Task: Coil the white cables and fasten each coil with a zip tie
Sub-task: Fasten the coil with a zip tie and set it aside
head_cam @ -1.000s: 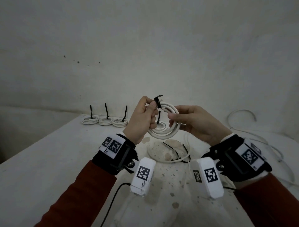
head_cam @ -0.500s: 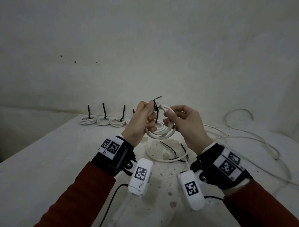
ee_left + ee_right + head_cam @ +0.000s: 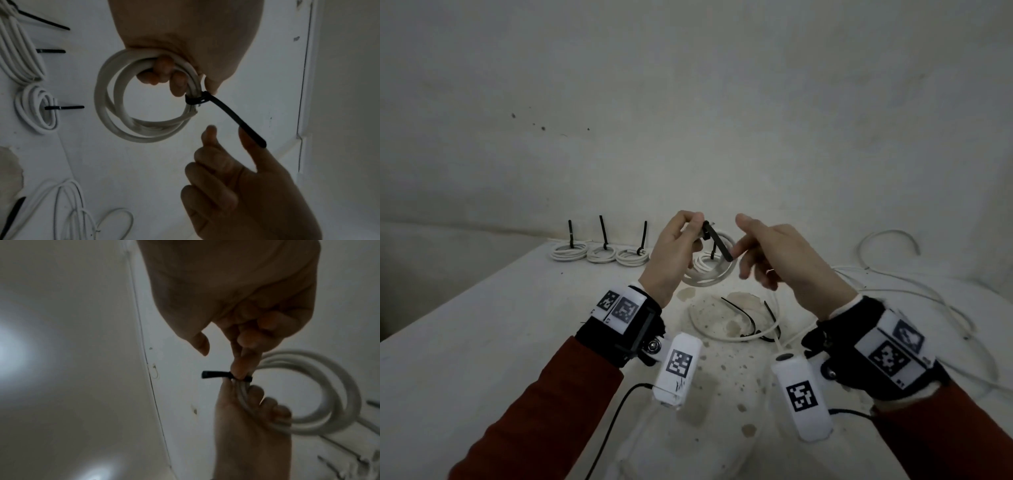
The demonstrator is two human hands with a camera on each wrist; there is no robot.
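My left hand holds a white cable coil in the air above the table, with its fingers curled through the ring. A black zip tie sits tight around the coil beside my left thumb. Its long tail slants down to the right. My right hand is just right of the coil, with thumb and index finger spread apart. The tail's end lies against that index finger and is not pinched. In the right wrist view the tie crosses the coil.
Three tied coils with upright black tails line the table's back left, and another coil lies behind my hands. Loose zip ties lie on a stained patch. Uncoiled white cables sprawl to the right. The table edge runs diagonally at left.
Both hands were together at the tie. My right hand has since drawn away to the right and opened, and the tie's tail now sticks out long from the coil.
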